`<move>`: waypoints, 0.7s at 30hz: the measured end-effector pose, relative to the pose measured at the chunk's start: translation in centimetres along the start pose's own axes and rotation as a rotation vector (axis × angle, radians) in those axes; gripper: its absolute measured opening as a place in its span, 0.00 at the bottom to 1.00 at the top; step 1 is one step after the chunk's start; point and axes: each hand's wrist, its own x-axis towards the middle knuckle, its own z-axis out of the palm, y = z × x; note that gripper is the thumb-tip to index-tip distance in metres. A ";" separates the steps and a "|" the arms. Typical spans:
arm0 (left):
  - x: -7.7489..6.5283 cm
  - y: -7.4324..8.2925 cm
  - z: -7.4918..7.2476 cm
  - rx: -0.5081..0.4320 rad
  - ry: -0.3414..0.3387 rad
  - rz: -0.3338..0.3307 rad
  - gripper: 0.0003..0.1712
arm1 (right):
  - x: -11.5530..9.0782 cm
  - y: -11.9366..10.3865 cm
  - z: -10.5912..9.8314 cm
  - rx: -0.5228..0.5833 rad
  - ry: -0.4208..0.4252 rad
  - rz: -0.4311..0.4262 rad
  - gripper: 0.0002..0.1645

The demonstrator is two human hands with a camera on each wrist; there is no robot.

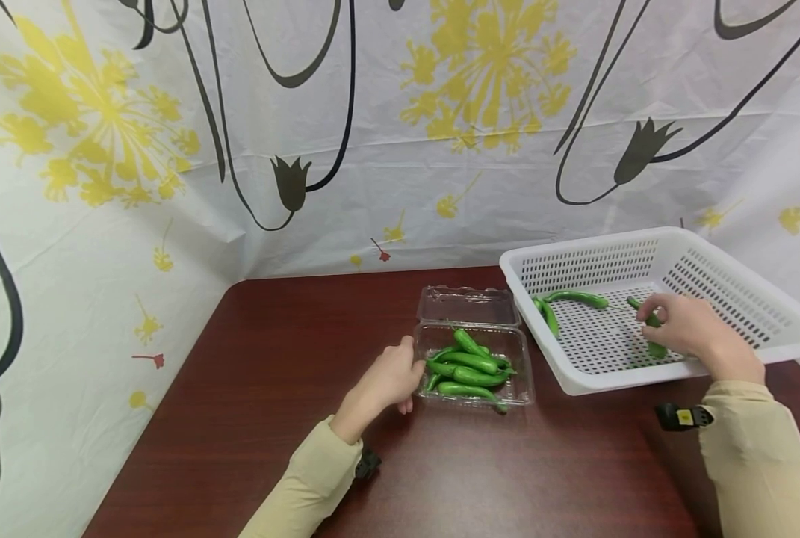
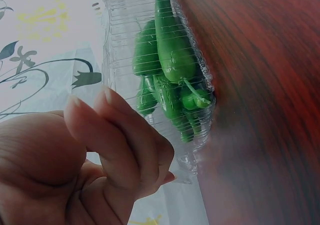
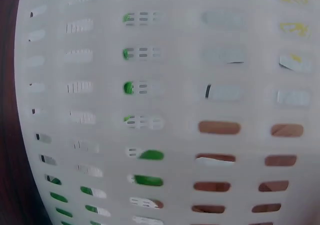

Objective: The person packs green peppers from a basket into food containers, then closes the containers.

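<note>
My right hand (image 1: 685, 329) reaches into the white plastic basket (image 1: 729, 355), its thumb and fingers pinching a green chili pepper (image 1: 653, 320) that they partly cover. More chili peppers (image 1: 577, 298) lie at the basket's left side. Beside the left wall of a clear plastic clamshell box (image 1: 522, 366) is my left hand (image 1: 386, 377), fingers loosely curled. Nothing shows between those fingers in the left wrist view, where several chili peppers (image 2: 175, 55) appear through the box's ribbed wall. The box's lid (image 1: 468, 305) is folded back. In the right wrist view, the slotted basket wall (image 3: 175, 105) mostly hides the hand.
A dark red-brown wooden table (image 1: 292, 336) carries the box and basket, which stand close together. Behind it hangs a white sheet (image 1: 386, 164) with yellow and grey plant prints. The basket's high front rim lies under my right forearm.
</note>
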 end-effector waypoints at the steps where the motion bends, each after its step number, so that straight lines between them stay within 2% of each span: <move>1: 0.0 0.0 0.0 0.001 0.000 0.000 0.23 | 0.0 -0.1 0.0 0.004 0.008 0.000 0.12; 8: -0.1 0.1 0.0 0.004 -0.002 -0.006 0.25 | -0.1 -0.4 -0.1 0.041 0.070 -0.016 0.18; 14: 0.0 0.1 0.0 0.006 -0.006 -0.010 0.27 | -0.1 -0.7 -0.4 0.058 0.122 -0.048 0.18; 21: 0.0 0.0 0.0 0.001 -0.004 -0.007 0.23 | -0.2 -1.0 -0.5 0.047 0.184 -0.024 0.17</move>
